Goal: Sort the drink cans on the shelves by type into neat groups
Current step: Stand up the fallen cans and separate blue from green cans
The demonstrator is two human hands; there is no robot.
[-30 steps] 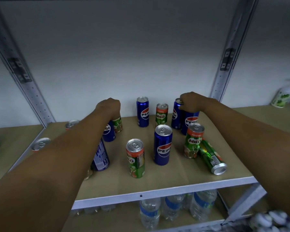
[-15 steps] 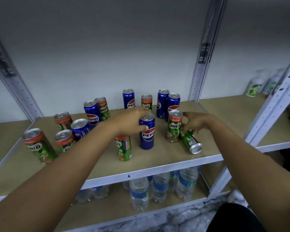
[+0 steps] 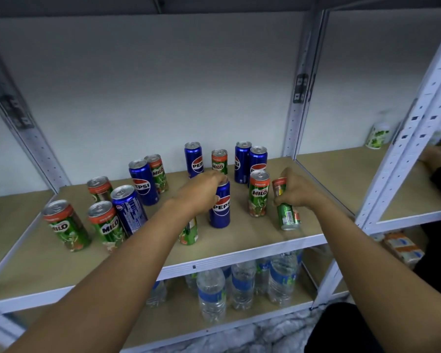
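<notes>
Blue Pepsi cans and green Milo cans stand mixed on the tan shelf (image 3: 239, 240). My left hand (image 3: 201, 192) grips the top of an upright Pepsi can (image 3: 220, 207) at the shelf's middle. My right hand (image 3: 295, 192) holds a Milo can (image 3: 287, 212) upright and slightly tilted, near the front right. Another Milo can (image 3: 258, 193) stands between the two hands. A further Milo can (image 3: 188, 231) is partly hidden under my left forearm. More cans stand at the back (image 3: 242, 161) and on the left (image 3: 105, 222).
White metal uprights (image 3: 297, 103) frame the bay. Water bottles (image 3: 211, 291) fill the shelf below. To the right, a neighbouring shelf holds a white-green container (image 3: 377, 135), and another person's hand (image 3: 435, 154) reaches in. A carton (image 3: 402, 248) lies lower right.
The Milo can that lay on its side at the front right now stands nearly upright in my right hand. My left hand has settled onto the top of the middle Pepsi can.
</notes>
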